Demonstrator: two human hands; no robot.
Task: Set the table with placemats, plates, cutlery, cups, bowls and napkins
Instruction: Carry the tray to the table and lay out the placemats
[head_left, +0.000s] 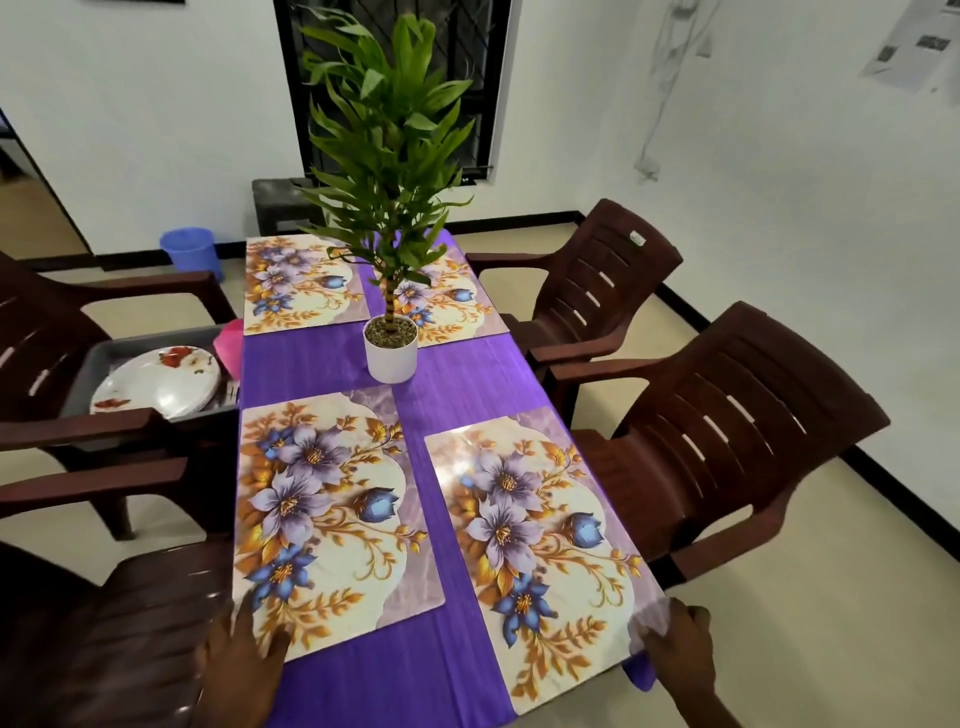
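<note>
Several floral placemats lie on the purple tablecloth (322, 358): near left placemat (327, 514), near right placemat (535, 545), far left placemat (296, 283), far right placemat (447, 301). My left hand (241, 654) rests on the near corner of the near left placemat, fingers spread flat. My right hand (675, 642) pinches the near right corner of the near right placemat at the table edge. A stack of white flowered plates (161, 382) sits in a grey tub (98, 353) on the left chair.
A potted green plant in a white pot (390, 348) stands mid-table. Brown plastic chairs (727, 431) flank both sides. A pink item (231, 345) sits by the tub. A blue bin (189, 252) stands on the floor far left.
</note>
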